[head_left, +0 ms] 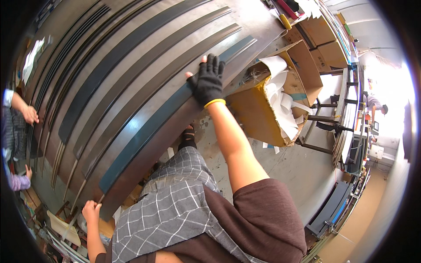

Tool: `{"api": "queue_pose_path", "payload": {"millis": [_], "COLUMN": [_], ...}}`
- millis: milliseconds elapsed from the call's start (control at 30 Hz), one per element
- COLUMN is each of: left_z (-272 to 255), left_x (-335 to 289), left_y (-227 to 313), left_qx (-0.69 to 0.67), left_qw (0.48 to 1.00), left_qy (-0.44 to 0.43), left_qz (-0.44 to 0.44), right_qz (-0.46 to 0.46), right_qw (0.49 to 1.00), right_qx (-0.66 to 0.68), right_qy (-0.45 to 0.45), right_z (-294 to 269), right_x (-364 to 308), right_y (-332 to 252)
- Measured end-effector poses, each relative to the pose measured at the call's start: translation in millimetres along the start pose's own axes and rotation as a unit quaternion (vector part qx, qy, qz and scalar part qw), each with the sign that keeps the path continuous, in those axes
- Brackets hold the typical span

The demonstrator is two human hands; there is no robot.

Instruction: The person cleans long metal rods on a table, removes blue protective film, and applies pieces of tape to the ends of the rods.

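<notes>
My right hand (208, 81), in a black glove with bare thumb and index fingertips and a yellow cuff, lies with fingers outstretched across a long blue-grey strip (149, 118) near the table's edge. At the strip's near end, the closed fingers of my left hand (91, 211), bare, meet a thin rod (102, 198) that sticks out there. Several similar dark strips lie side by side further over, among them a grey-brown strip (144, 83) and a wide dark strip (105, 65). All rest on a dark metal table (175, 98).
Another person's hands (30, 115) reach in at the far left edge of the table. Right of the table stands a cardboard box (250, 109) filled with white paper scraps. Beyond it are stacked cartons (329, 55) and a metal rack (322, 118). A yellow-handled tool (285, 22) sits at the table's far corner.
</notes>
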State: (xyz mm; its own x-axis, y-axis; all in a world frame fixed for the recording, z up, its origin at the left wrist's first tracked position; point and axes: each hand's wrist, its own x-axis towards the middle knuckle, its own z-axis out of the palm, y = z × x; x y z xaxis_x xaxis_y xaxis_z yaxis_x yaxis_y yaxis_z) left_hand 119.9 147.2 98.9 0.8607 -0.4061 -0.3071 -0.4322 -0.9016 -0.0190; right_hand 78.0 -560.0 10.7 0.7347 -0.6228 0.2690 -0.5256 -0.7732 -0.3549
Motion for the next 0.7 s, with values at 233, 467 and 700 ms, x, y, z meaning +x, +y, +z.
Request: {"api": "queue_pose_path", "payload": {"millis": [233,467,700], "left_z": [-2.8,-4.7,-34.8], "left_x": [3.6,-0.9,-19.4], "left_y": [7.6,-27.1,-22.0], "left_qx": [0.081,0.076,0.02], "left_qw": [0.989,0.983,0.996], "left_qy": [-0.096,-0.116,-0.026], "left_qz": [-0.077,-0.122,-0.082], "right_qz": [0.065,-0.001,0.01], "right_qw": [0.994,0.981,0.968], "right_qx": [-0.087,-0.194,-0.246], "right_qy": [-0.011,0.0,-0.051], "right_z": [-10.9,-8.1,2.1], "right_x": [128.0,182.9,106.3], "right_y": [163.9,239.1,142.3]}}
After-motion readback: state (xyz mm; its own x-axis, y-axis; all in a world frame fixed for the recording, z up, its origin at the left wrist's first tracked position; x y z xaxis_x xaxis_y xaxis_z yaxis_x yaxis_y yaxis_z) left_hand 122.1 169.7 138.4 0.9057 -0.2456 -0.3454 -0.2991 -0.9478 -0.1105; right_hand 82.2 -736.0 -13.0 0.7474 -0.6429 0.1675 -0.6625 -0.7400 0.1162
